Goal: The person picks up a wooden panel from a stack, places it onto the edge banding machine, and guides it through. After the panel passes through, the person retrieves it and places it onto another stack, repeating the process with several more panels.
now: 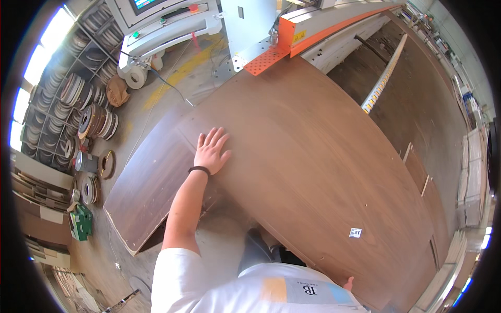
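Note:
A large brown wood-grain panel [313, 151] lies flat before me, its far end against an orange and white machine [292, 31]. My left hand [211, 151] rests palm down with fingers spread on the panel's left part; a dark band circles the wrist. Only a fingertip of my right hand [348, 283] shows at the panel's near edge, just past my white shirt. A small white sticker [355, 232] sits on the panel near that edge. A second, darker panel [146, 193] lies lower down on the left, partly under the top one.
Shelves with rolls of edge banding [78, 104] line the left wall, with more rolls on the floor. A control console [162, 21] stands at the top left. A roller rail [383, 78] and stacked boards [472, 172] lie to the right. A green box [81, 221] sits on the floor.

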A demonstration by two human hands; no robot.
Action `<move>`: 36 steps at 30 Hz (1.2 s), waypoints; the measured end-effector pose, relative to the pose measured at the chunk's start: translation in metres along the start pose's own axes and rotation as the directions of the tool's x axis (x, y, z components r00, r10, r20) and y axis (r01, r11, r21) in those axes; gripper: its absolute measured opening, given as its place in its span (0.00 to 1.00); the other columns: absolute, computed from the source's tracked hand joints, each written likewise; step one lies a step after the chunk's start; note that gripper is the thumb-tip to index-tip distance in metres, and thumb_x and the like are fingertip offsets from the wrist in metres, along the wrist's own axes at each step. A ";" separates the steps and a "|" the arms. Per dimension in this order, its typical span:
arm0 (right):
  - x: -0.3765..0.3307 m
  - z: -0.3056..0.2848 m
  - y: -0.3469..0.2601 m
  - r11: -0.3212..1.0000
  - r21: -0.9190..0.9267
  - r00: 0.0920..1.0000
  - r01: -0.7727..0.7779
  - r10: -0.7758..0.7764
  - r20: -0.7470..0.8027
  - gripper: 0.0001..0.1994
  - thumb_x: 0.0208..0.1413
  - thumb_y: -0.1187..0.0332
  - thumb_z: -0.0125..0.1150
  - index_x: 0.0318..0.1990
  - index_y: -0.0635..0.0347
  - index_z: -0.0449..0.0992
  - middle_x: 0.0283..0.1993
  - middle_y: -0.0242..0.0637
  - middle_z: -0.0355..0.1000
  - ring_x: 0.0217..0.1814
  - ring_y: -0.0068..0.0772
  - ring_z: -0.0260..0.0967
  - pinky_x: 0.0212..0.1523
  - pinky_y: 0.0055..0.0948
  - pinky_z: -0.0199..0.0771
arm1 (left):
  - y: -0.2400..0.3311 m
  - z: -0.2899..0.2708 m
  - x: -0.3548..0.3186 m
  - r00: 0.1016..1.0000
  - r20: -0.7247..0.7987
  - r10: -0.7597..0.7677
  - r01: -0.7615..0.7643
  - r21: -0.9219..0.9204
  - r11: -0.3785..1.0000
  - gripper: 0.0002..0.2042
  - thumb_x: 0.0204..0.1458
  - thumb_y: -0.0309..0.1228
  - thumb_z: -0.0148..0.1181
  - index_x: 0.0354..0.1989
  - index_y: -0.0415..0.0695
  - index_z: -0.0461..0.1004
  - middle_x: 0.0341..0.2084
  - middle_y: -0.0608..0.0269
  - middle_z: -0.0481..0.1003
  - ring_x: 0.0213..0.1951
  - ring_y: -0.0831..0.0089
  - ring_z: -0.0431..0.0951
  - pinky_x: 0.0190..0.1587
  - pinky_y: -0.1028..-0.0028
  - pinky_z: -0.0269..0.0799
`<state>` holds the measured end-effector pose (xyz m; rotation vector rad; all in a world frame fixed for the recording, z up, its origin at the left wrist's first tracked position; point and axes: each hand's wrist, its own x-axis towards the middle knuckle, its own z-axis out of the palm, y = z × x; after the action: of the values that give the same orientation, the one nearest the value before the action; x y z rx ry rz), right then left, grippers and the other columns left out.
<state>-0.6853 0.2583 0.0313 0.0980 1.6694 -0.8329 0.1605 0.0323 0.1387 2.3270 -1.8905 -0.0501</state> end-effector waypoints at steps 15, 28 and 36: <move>0.061 0.082 -0.092 0.945 0.187 0.961 0.268 -0.248 -0.124 0.34 0.58 0.32 0.54 0.61 0.46 0.70 0.54 0.32 0.74 0.46 0.42 0.71 0.36 0.45 0.75 | 0.067 0.020 0.125 1.000 -0.023 -0.014 0.014 -0.021 1.000 0.30 0.62 0.52 0.48 0.71 0.56 0.60 0.75 0.66 0.53 0.76 0.64 0.46 0.76 0.51 0.36; -0.063 0.169 -0.042 0.881 -0.358 0.927 0.310 -0.364 -0.091 0.27 0.66 0.44 0.51 0.59 0.59 0.69 0.47 0.38 0.78 0.39 0.29 0.75 0.36 0.33 0.74 | 0.101 0.050 0.218 0.986 -0.133 0.096 -0.104 -0.056 0.993 0.28 0.63 0.49 0.49 0.69 0.51 0.63 0.73 0.63 0.56 0.75 0.61 0.50 0.74 0.50 0.42; -0.115 0.066 0.111 0.741 -0.642 0.922 0.198 -0.363 -0.134 0.16 0.64 0.58 0.57 0.42 0.64 0.80 0.31 0.36 0.80 0.32 0.27 0.78 0.36 0.28 0.77 | 0.156 0.077 0.123 0.910 -0.132 0.392 -0.413 -0.251 0.875 0.28 0.61 0.39 0.55 0.69 0.46 0.62 0.72 0.58 0.59 0.74 0.57 0.54 0.74 0.49 0.43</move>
<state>-0.5440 0.3451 0.0788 -0.5485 2.1637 -0.4560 0.0261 -0.1251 0.0905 1.6989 -2.1330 -0.1618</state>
